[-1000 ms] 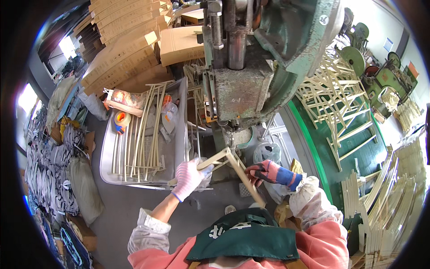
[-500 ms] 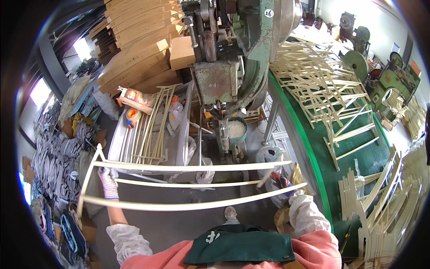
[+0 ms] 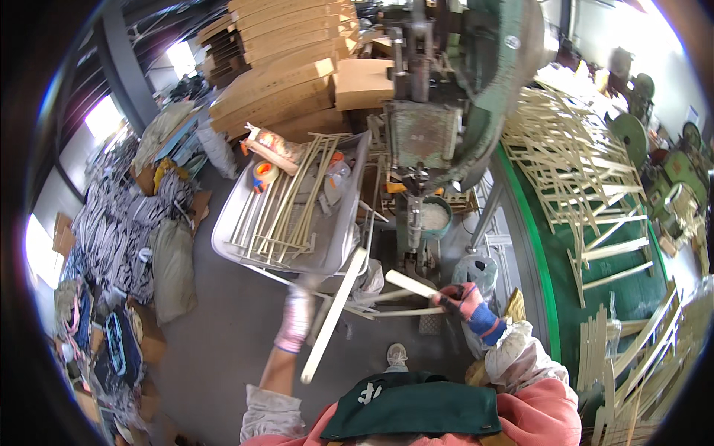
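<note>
A cream-coloured frame of slim bars (image 3: 335, 316) hangs in front of me, turned so that one bar slants toward me. My right hand (image 3: 468, 306), in a red and blue knitted glove, is closed on a bar at the frame's right end. My left hand (image 3: 294, 320), in a pale striped glove, is beside the slanting bar on its left. Motion smears its fingers, so I cannot tell whether they touch the frame. Beyond the frame stands a green press (image 3: 424, 134), with a bucket of whitish bits (image 3: 435, 217) by its lower part.
At my left front, a white tub (image 3: 223, 236) holds thin bars, tape and a bag. A green-topped table (image 3: 554, 327) on the right carries a heap of similar frames (image 3: 573, 149). Cardboard boxes (image 3: 271, 97) are stacked behind the tub; bundled cloth (image 3: 123, 215) lies far left.
The frame was spread wide across my front between both hands; now it is turned nearly end-on. My left hand has moved right toward the middle. The view has shifted left.
</note>
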Tool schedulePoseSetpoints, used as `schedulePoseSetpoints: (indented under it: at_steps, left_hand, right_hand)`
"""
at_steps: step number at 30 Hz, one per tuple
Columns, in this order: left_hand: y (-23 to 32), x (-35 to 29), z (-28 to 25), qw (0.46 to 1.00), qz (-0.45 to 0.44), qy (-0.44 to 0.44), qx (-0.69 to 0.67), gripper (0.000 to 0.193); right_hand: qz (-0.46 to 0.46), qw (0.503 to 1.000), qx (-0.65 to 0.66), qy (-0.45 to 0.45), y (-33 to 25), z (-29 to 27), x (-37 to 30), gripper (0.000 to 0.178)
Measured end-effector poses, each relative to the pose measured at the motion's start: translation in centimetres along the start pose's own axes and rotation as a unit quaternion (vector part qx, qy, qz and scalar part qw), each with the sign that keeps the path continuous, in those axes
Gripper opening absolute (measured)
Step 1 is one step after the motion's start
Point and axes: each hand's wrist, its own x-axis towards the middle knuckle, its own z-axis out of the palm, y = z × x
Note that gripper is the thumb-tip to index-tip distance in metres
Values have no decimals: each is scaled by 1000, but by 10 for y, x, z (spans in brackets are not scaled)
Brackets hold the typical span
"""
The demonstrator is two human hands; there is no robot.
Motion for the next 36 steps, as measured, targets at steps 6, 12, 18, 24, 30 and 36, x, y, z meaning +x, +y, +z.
schedulePoseSetpoints:
  at_steps: [6, 12, 18, 24, 30, 36]
  left_hand:
    - [73, 28, 68, 738, -163, -461, -465, 85]
    - [97, 75, 120, 897, -256, -262, -246, 15]
    - [87, 155, 176, 878, -307, -24, -368, 15]
    - [107, 189, 202, 891, -280, -107, -340, 10]
    - [104, 202, 214, 896, -266, -145, -326, 16]
    - [97, 203, 215, 892, -284, -166, -310, 17]
  right_hand:
    - [51, 981, -179, -59, -7, -4, 38, 37]
    - [201, 980, -2, -14, -6, -25, 57, 21]
    - [221, 946, 212, 102, -1, 0, 64, 22]
    - [163, 935, 259, 179, 0, -1, 88, 21]
    - [143, 936, 266, 181, 3, -8, 107, 21]
    - [228, 973, -9, 41, 67, -79, 143, 21]
